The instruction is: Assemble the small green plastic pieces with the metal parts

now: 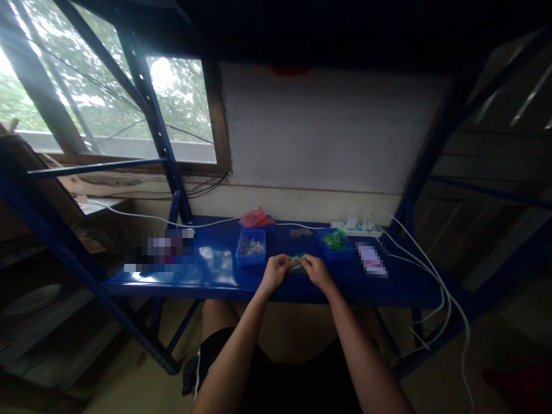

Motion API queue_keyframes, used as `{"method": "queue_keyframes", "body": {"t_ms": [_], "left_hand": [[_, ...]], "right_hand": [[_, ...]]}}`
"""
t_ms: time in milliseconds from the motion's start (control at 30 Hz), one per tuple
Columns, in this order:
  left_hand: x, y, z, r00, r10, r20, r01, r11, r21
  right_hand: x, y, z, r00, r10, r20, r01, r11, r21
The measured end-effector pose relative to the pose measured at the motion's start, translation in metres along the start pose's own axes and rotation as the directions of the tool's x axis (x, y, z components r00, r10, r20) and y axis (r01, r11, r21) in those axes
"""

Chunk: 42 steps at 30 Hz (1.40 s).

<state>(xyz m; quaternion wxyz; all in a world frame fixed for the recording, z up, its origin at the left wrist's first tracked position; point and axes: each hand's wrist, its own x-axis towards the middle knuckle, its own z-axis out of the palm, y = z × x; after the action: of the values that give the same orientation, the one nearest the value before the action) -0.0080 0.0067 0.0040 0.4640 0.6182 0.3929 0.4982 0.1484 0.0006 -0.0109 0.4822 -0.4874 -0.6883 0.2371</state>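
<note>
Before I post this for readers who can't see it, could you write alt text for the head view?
A left hand and right hand hold a small green item near the front of a blue table. Beyond them are a left bin of small parts, a right bin of green pieces, and a power strip.

A person's left hand [276, 270] and right hand [314, 270] pinch a small green piece [297, 264] just below frame center, nearer the viewer than two open blue bins [250, 260] on a blue workbench [215, 265]; a window [183, 109] brightens the upper left.
</note>
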Motion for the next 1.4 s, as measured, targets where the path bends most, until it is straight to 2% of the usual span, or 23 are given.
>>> {"method": "queue_keyframes", "body": {"t_ms": [167, 367, 667, 833, 1100, 1267, 1400], "left_hand": [[0.001, -0.001, -0.001, 1.0, 0.016, -0.025, -0.016, 1.0, 0.006], [0.001, 0.0, -0.002, 0.999, 0.01, -0.037, -0.011, 1.0, -0.023], [0.002, -0.006, -0.001, 0.998, 0.058, -0.016, -0.057, 0.995, 0.085], [0.001, -0.006, 0.0, 0.998, 0.065, -0.009, -0.063, 0.985, 0.163], [-0.003, -0.004, 0.003, 0.985, 0.17, -0.041, -0.152, 0.947, 0.282], [0.002, -0.001, 0.001, 0.991, 0.134, 0.004, -0.132, 0.976, 0.175], [0.003, 0.003, 0.001, 0.999, 0.033, 0.039, -0.037, 0.993, 0.109]], "right_hand": [[0.001, -0.001, 0.001, 1.0, 0.026, 0.012, -0.027, 0.999, 0.043], [0.001, -0.005, 0.0, 0.992, 0.026, 0.122, -0.054, 0.97, 0.239], [0.001, 0.005, 0.001, 0.999, 0.031, 0.032, -0.034, 0.996, 0.082], [0.0, 0.004, 0.003, 0.999, 0.036, 0.03, -0.038, 0.998, 0.055], [-0.001, -0.001, 0.003, 1.0, 0.014, 0.026, -0.013, 0.999, -0.03], [0.001, -0.001, 0.002, 0.999, 0.015, -0.033, -0.014, 1.0, 0.019], [0.002, 0.001, 0.001, 0.998, 0.062, -0.022, -0.059, 0.991, 0.118]]}}
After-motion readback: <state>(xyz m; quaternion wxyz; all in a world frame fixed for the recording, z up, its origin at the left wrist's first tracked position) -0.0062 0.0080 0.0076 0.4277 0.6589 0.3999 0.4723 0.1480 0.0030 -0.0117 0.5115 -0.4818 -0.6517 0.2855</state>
